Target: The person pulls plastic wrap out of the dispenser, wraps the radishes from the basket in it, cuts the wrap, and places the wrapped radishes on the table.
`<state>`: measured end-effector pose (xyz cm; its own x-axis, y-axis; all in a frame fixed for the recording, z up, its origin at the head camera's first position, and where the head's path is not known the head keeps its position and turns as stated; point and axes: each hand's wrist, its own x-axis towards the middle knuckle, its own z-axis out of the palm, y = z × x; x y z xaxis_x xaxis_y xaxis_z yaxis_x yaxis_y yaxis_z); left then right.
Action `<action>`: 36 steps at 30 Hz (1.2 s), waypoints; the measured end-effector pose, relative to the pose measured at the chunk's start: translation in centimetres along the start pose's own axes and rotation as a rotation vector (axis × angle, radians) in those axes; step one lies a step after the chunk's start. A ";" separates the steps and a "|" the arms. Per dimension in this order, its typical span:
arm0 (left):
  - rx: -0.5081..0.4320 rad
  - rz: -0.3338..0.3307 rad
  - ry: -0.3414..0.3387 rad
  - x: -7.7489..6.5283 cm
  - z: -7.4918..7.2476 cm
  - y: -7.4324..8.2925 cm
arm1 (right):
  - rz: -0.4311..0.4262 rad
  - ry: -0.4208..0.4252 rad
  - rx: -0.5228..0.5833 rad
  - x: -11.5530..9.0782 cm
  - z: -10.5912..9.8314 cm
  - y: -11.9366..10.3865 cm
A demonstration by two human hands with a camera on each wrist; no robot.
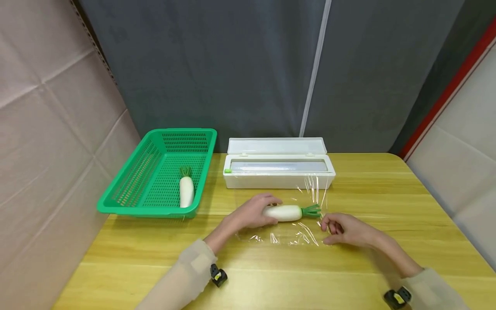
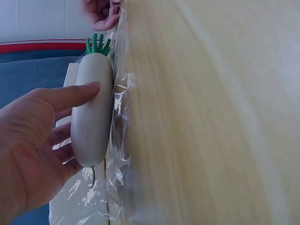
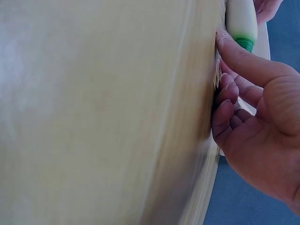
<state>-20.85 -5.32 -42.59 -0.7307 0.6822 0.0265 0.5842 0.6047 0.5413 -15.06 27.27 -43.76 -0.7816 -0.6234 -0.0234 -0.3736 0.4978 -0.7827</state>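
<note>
A white radish (image 1: 285,213) with a green stub of leaves lies across a sheet of clear plastic wrap (image 1: 271,237) on the table. My left hand (image 1: 253,211) holds its blunt end, and the left wrist view shows the thumb over the radish (image 2: 93,110) and the fingers along its far side. Just past the leaf end, at the wrap's right edge, is my right hand (image 1: 346,230). Its fingers are bent with a gap to the thumb; in the right wrist view the thumb (image 3: 234,54) reaches to the wrap's edge.
Behind the radish stands a white wrap dispenser box (image 1: 279,181), lid raised, with film running from its front. A green basket (image 1: 155,211) at the left holds another white radish (image 1: 187,191). A dark curtain (image 1: 232,77) hangs behind the wooden table (image 1: 290,275).
</note>
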 end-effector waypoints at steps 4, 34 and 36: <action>-0.001 0.001 -0.002 0.0 0.0 0.0 | -0.005 0.002 -0.025 0.0 0.1 0.1; 0.015 -0.004 0.083 -1.7 -0.8 -0.9 | -0.081 0.016 -0.043 -0.1 0.1 -0.1; 0.010 0.003 0.095 -2.0 -0.9 -1.0 | -0.082 0.017 -0.048 -0.1 0.1 -0.1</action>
<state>-20.31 -7.72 -42.43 -0.7587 0.6424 0.1083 0.5898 0.6067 0.5330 -14.89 27.24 -43.75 -0.7556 -0.6532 0.0499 -0.4595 0.4741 -0.7511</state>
